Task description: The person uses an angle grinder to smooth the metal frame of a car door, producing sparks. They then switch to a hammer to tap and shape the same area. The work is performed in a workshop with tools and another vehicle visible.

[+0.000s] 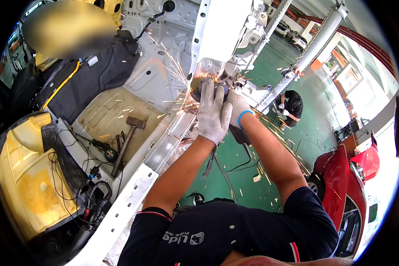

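Observation:
Both my hands wear pale knit work gloves and hold an angle grinder (239,135) against a stripped white car body. Over the grinder's head lies my left hand (214,114), its fingers stretched forward along the tool. My right hand (238,106), with a blue band at the wrist, wraps the tool's body just to the right. Sparks (178,71) spray from the disc toward the cabin and back under my right arm. The disc meets metal near the joint of the door sill (166,144) and the upright pillar (197,37); my fingers partly hide the contact.
A hammer (132,133) lies on the cabin floor, near cables and yellow seat foam (35,177). Chains hang along a grey post (312,37) at the far right. Another person (292,106) crouches on the green floor (270,199). A red car (341,190) stands right.

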`<state>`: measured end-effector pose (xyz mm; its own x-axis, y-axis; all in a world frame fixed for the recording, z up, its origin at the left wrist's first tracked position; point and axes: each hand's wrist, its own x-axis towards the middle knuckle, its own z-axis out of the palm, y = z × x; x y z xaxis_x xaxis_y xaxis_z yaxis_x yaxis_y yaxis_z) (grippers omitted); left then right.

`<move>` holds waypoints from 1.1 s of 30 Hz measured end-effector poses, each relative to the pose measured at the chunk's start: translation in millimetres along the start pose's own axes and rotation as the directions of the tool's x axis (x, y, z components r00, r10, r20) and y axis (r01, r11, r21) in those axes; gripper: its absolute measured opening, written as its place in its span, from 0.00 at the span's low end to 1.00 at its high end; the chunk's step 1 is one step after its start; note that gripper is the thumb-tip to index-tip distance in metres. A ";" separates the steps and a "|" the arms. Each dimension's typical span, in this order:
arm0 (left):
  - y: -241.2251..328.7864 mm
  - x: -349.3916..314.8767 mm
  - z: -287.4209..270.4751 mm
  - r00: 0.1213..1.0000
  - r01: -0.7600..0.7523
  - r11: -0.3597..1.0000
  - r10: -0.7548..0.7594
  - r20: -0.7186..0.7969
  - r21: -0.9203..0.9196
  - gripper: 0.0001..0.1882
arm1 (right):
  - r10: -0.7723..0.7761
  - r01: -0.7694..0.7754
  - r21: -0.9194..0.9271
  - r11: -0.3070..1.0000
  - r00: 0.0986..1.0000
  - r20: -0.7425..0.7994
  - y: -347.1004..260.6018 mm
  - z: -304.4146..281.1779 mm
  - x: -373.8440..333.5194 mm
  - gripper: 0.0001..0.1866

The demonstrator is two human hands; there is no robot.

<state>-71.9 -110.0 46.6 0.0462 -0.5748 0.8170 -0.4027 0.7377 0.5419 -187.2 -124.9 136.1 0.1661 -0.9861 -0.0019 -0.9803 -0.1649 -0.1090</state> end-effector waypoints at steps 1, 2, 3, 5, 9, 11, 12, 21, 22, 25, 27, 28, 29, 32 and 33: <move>-0.3 0.3 0.4 1.000 0.002 1.000 -0.002 -0.003 -0.006 0.30 | 0.007 -0.007 0.014 1.000 1.000 -0.014 -4.0 -3.4 -3.2 0.23; -0.4 0.3 0.9 1.000 0.004 1.000 -0.004 -0.005 -0.013 0.30 | 0.016 -0.015 0.030 0.999 0.999 -0.028 -6.1 -4.9 -5.3 0.22; -0.3 0.5 1.1 1.000 0.001 1.000 -0.001 -0.009 -0.017 0.30 | -0.005 0.005 0.016 1.000 0.999 -0.035 -5.1 -3.7 -5.0 0.22; 0.0 1.0 0.8 1.000 -0.006 1.000 0.005 -0.017 -0.025 0.30 | -0.048 0.047 -0.010 0.999 0.998 -0.049 -0.7 1.0 -2.3 0.22; -0.7 0.5 3.9 1.000 -0.003 1.000 0.002 -0.022 -0.018 0.29 | -0.032 0.033 0.040 0.999 0.999 -0.034 9.0 10.0 3.9 0.22; -0.5 0.4 3.4 1.000 -0.002 1.000 0.001 -0.025 -0.029 0.29 | -0.037 0.045 0.080 0.996 0.995 -0.094 7.5 10.8 2.8 0.22; -0.9 0.6 2.3 1.000 0.001 1.000 -0.001 -0.023 -0.021 0.29 | -0.051 0.055 0.051 0.997 0.996 -0.071 5.1 8.6 2.8 0.22; 3.4 4.6 -1.0 1.000 0.007 1.000 -0.007 -0.004 -0.017 0.30 | -0.041 0.037 -0.040 0.998 0.996 -0.085 26.3 29.4 16.8 0.22; 1.6 4.8 -0.2 1.000 -0.001 1.000 0.001 -0.005 -0.011 0.30 | -0.042 0.038 -0.036 0.999 0.993 -0.107 26.4 30.5 16.3 0.22; 8.9 2.7 -9.2 1.000 0.008 1.000 -0.007 0.029 -0.026 0.30 | -0.018 0.017 -0.003 1.000 0.999 -0.032 13.7 18.1 0.7 0.24; 22.3 0.7 -17.7 0.997 -0.022 0.998 0.027 0.077 -0.064 0.30 | -0.100 0.101 0.003 0.995 0.991 -0.085 16.5 23.4 -21.2 0.26; 23.6 -12.6 -14.6 0.996 -0.079 0.994 0.082 0.037 -0.071 0.29 | -0.046 0.051 0.068 0.996 0.996 -0.079 16.6 27.7 -36.3 0.27; 31.7 -27.5 -14.4 0.996 -0.082 0.992 0.086 0.032 -0.092 0.29 | -0.027 0.042 0.173 0.984 0.996 -0.091 21.1 38.7 -52.7 0.27; 47.0 -83.2 -11.0 0.993 -0.017 0.984 0.037 0.115 -0.176 0.29 | 0.073 -0.080 0.272 0.959 0.997 0.037 35.7 80.0 -99.7 0.29; 51.3 -106.5 -5.6 0.987 0.044 0.977 -0.010 0.160 -0.208 0.29 | 0.029 -0.034 0.269 0.963 0.999 0.022 49.7 101.6 -112.7 0.29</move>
<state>-92.4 -9.0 -11.5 -0.0966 -0.6317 0.7692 -0.2010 0.7693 0.6065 -243.7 -20.0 29.9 0.1397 -0.9898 -0.0266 -0.9204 -0.1199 -0.3722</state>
